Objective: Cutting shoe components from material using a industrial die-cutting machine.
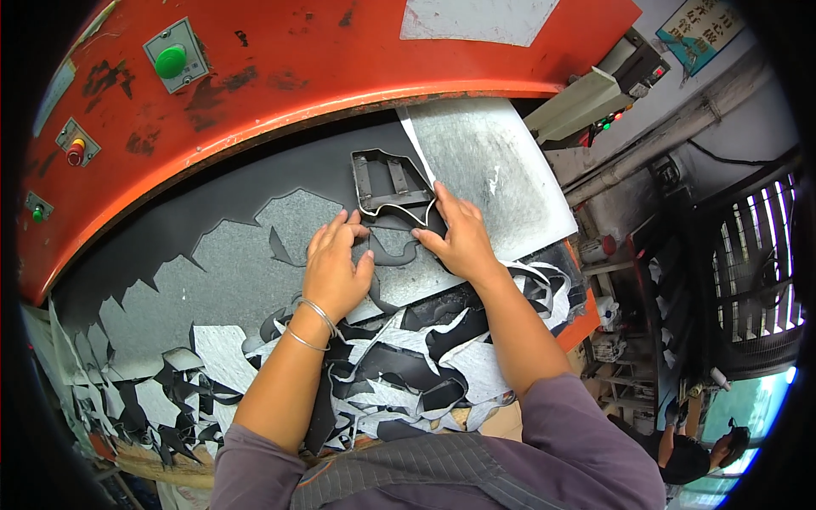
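Note:
A metal cutting die [393, 197], a steel-edged outline with crossbars inside, lies on the dark sheet material [280, 157] under the orange press. My right hand [459, 242] is at the die's right lower corner, index finger along its side and thumb at its lower edge. Close to the lower left corner is my left hand [338, 270], fingers stretched and thumb apart; whether its fingertips touch the die is hard to tell. Between and below the hands lies a curved dark offcut [393, 255] on the worn grey cutting board [229, 263].
The orange press [289, 51] has a green button [171, 61] and a red knob [76, 151]. Tangled black and white scraps [408, 374] pile along the front edge. A light panel [484, 170] covers the right side. Another person [693, 455] is far right, near a large fan [756, 263].

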Tool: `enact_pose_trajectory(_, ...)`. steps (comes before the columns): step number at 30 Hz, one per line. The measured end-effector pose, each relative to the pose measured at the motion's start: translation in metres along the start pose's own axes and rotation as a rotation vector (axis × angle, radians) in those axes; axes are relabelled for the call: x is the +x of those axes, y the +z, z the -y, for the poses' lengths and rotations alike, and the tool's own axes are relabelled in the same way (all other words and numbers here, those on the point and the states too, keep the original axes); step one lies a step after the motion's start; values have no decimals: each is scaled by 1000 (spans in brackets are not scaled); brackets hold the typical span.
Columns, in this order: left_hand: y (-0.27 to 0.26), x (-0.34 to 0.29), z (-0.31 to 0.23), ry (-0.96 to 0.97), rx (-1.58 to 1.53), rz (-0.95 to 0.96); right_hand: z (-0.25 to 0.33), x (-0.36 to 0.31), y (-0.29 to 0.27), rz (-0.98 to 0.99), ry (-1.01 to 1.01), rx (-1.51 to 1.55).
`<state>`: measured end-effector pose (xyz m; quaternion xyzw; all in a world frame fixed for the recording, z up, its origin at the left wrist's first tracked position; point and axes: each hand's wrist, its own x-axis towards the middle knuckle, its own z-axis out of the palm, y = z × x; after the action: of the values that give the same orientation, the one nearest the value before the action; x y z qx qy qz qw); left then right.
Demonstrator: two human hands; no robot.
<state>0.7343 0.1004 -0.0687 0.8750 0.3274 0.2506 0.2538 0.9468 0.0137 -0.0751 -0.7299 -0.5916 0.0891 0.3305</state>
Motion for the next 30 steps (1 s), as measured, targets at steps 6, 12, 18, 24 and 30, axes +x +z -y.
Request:
enact_pose_trajectory(6, 4, -10, -5, -46, -29, -53, -2, 4, 0, 43, -51, -44)
enact_pose_trajectory(12, 3, -15, -7, -52, -36, -78, -1, 7, 4, 66, -89, -90)
enact_pose_trajectory(18, 4, -17, -6, -72, -38, -104, 0, 9, 5, 68, -130, -144)
enact_pose_trajectory(24, 5, -24, 0, -57, -70, -108, 1, 4, 4, 173, -87, -141)
enact_pose_trajectory(30, 8, -26, 7, -21, -52, -124, 10, 6, 6, 169, -57, -135)
